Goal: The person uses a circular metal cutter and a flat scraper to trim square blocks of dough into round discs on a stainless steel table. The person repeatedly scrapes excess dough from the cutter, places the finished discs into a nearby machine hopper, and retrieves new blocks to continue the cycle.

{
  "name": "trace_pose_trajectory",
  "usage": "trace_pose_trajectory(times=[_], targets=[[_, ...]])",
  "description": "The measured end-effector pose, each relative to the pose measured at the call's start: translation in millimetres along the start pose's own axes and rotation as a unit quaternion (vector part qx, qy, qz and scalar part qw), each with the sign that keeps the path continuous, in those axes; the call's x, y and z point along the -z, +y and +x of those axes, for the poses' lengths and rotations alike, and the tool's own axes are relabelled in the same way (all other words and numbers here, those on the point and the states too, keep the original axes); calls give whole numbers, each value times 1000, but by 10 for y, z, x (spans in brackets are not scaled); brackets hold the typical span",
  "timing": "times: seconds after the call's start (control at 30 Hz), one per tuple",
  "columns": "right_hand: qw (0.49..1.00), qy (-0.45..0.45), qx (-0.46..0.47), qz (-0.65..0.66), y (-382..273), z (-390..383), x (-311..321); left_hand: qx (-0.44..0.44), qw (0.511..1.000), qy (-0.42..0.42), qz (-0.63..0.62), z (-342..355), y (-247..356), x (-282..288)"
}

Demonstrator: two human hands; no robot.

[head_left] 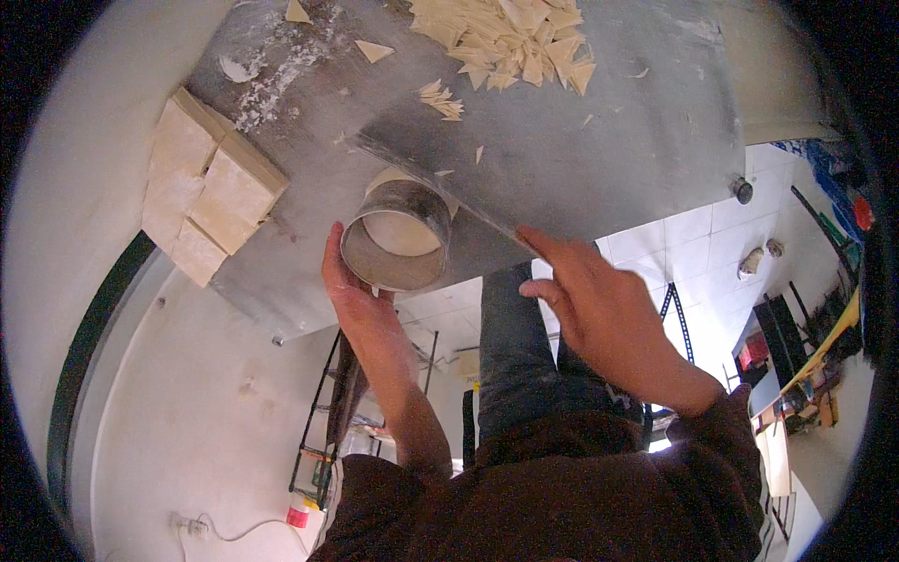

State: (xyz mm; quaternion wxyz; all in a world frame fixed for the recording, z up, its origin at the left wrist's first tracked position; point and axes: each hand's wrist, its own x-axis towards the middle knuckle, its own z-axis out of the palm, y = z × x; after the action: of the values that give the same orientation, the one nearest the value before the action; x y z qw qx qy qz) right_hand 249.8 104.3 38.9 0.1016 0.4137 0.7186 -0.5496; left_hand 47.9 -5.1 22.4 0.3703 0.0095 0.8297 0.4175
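Observation:
My left hand point(361, 295) is curled round the near-left side of a round metal ring cutter point(393, 269), which stands at the table's front part. Inside the ring a pale disc of dough point(403, 232) shows, and a bit of dough pokes out behind its far rim. My right hand point(599, 314) grips a long-bladed knife point(468, 208), forefinger stretched along it; the handle is hidden in the palm. The blade runs to the far left, just past the ring's right side. Small dough slivers point(444, 101) lie beyond the blade.
A stack of cut dough sheets point(225, 183) sits at the table's left edge. Triangular dough trimmings point(515, 37) are heaped at the far side. Loose flour point(272, 80) dusts the grey metal table point(646, 150). A small dark round object point(742, 190) is at the right edge.

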Motion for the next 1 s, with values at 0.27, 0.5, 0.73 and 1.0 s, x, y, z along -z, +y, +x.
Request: trace_pose_trajectory(times=[0.27, 0.5, 0.73, 1.0], targets=[[994, 1, 34, -105, -128, -45, 185, -230, 943, -36, 236, -149, 92, -189], [987, 11, 76, -141, -180, 124, 138, -257, 923, -34, 283, -90, 96, -184], [985, 6, 73, -155, -256, 200, 155, -266, 919, -37, 290, -94, 127, -205], [985, -11, 59, -159, -247, 314, 152, -275, 920, -36, 276, -70, 142, -245]])
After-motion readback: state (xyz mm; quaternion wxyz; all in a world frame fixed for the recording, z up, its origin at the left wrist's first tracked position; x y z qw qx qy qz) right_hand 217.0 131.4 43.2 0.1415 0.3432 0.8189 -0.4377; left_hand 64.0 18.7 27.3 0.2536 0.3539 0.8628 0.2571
